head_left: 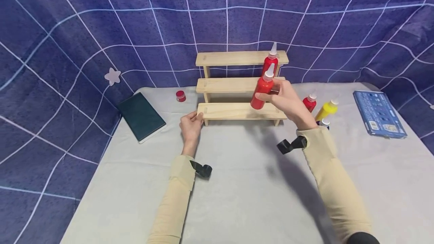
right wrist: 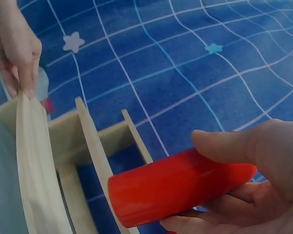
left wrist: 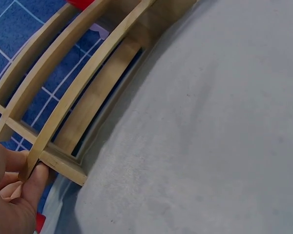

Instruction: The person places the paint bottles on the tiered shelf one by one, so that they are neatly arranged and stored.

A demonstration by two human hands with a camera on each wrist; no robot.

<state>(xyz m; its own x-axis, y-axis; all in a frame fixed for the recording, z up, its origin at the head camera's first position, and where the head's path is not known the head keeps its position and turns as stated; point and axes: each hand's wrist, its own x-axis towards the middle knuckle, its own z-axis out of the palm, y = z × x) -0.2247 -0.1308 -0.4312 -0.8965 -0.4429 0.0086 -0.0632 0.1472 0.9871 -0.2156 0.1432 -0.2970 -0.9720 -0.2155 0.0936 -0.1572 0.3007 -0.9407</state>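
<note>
A three-step wooden shelf [head_left: 242,111] stands against the curtain. At the left end of its lowest board, my left hand [head_left: 191,126] pinches the board between thumb and fingers; the left wrist view shows the thumb [left wrist: 36,183] against the board's end. My right hand [head_left: 288,99] holds a red squeeze bottle [head_left: 260,91] with a white pointed nozzle, slightly tilted, in front of the shelf's right half. Behind it, a second red squeeze bottle [head_left: 270,62] stands upright at the shelf's right end, partly hidden. In the right wrist view the held bottle [right wrist: 161,187] shows its base toward the shelf.
Right of the shelf stand a red bottle [head_left: 309,102], a yellow bottle [head_left: 326,110] and a dark one [head_left: 324,122] partly behind the sleeve. A blue box [head_left: 379,114] lies far right. Left are a small red jar [head_left: 181,96] and a dark green book [head_left: 141,116].
</note>
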